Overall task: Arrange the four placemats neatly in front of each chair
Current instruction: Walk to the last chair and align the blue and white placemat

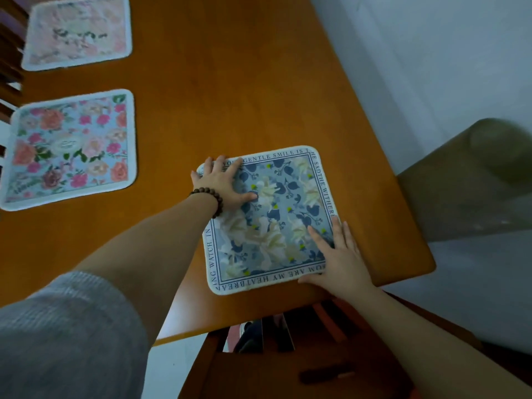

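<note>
A blue floral placemat [273, 217] with a lettered border lies flat near the table's near right corner. My left hand [223, 185], with a bead bracelet on the wrist, presses flat on its far left corner. My right hand [339, 254] rests flat on its near right corner, fingers spread. Two more placemats lie along the left edge: a rose-patterned one [72, 148] and a pale pink one [77, 31] farther away. A fourth placemat is not in view.
The wooden table [230, 82] fills most of the view. A wooden chair [288, 355] stands below the blue mat at the near edge. Chair backs [8, 53] show at the far left. An olive cushioned seat [475, 174] sits off the right corner.
</note>
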Available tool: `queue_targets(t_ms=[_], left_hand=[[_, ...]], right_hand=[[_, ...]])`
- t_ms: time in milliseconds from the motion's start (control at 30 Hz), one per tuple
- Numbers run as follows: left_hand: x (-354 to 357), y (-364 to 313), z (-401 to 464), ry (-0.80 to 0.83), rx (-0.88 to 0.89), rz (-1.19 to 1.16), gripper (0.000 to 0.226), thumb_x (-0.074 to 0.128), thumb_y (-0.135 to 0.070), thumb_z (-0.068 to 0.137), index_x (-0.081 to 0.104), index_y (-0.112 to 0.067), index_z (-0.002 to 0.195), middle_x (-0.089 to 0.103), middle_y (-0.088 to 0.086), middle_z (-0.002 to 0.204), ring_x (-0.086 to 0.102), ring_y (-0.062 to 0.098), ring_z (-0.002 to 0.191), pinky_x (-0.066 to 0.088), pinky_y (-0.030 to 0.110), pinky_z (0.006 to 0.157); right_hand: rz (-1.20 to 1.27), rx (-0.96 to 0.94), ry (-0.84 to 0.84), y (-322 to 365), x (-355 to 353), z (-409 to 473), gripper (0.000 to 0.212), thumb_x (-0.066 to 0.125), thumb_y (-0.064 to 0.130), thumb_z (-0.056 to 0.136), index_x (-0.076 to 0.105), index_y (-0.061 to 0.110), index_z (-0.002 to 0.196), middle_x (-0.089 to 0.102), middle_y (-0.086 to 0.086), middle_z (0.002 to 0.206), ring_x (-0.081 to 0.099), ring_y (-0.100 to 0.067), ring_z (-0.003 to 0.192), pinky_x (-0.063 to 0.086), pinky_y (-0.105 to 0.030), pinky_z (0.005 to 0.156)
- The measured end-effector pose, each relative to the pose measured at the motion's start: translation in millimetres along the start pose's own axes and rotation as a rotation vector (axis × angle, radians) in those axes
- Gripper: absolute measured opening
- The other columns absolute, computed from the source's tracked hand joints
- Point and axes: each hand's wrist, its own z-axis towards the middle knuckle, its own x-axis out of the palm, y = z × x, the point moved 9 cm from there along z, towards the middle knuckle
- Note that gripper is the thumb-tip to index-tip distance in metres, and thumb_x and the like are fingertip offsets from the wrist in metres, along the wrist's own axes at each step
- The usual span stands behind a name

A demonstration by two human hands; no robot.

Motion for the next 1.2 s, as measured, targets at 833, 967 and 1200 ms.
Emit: queue_targets(t_ms=[833,967,1200], left_hand=[[59,43,-165,-0.217,-0.247,-0.291,0.087,0.042,-0.075,0.078,0.016,-0.030,0.149,0.026,0.008,0.151,0.023,0.029,0.137,0.026,0.053,0.106],[76,13,-153,-0.080,-0.256,-0.302,0.099,0.026,-0.090,0.067,-0.004,-0.043,0.148,-0.004,0.003,0.160,-0.008,0.026,0.145,0.002,0.060,0.111],[99,-32,-175,0.020,-0.207,-0.257,0.119,0.022,-0.103,0.044,-0.022,-0.048,0.141,-0.020,0.011,0.157,-0.023,0.026,0.142,-0.005,0.058,0.113]], right_hand=[[0.323,0.179,-0.232,-40,-67,46,0.072,0.053,0.035,0.093,0.013,0.023,0.151,0.026,-0.018,0.148,0.026,-0.037,0.133,0.031,-0.049,0.106],[0.264,0.107,-0.162,-26,-39,24,0.073,0.051,0.042,0.093,0.011,0.024,0.151,0.017,-0.014,0.155,0.012,-0.033,0.141,0.021,-0.049,0.113],[0.337,0.114,-0.114,-39,-36,21,0.080,0.057,0.049,0.088,0.011,0.029,0.151,0.002,-0.014,0.159,0.000,-0.032,0.144,0.015,-0.048,0.114]])
